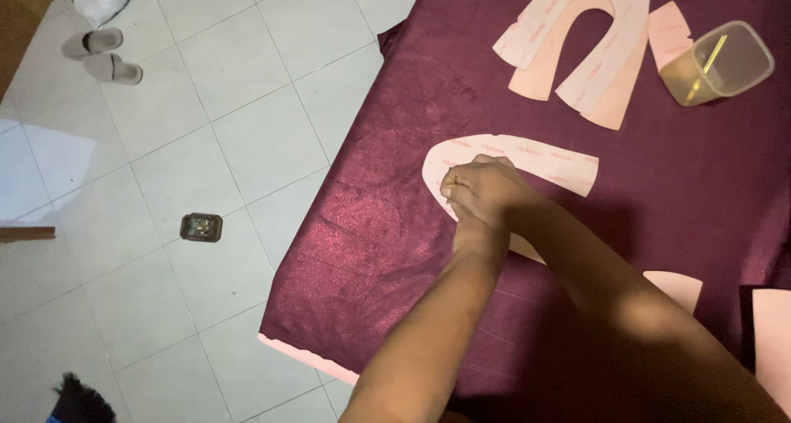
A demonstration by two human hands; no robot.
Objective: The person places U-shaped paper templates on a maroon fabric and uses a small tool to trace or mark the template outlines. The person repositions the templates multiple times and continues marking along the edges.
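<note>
A pink U-shaped pattern piece (544,161) lies flat on dark maroon fabric (395,225). My two hands meet on its curved left end. My left hand (466,194) comes up from the bottom middle and presses the piece down with curled fingers. A small yellowish glint shows at its fingertips. My right hand (509,194) reaches in from the bottom right and lies tight against the left one. Its fingers are mostly hidden, so what it holds does not show.
More pink pattern pieces (593,52) are stacked at the top, beside a clear plastic tub (725,65) with yellowish liquid and a stick. Further pink pieces (680,287) lie at the right edge. On the tiled floor (206,126) to the left are sandals (103,54) and a small dark object (201,226).
</note>
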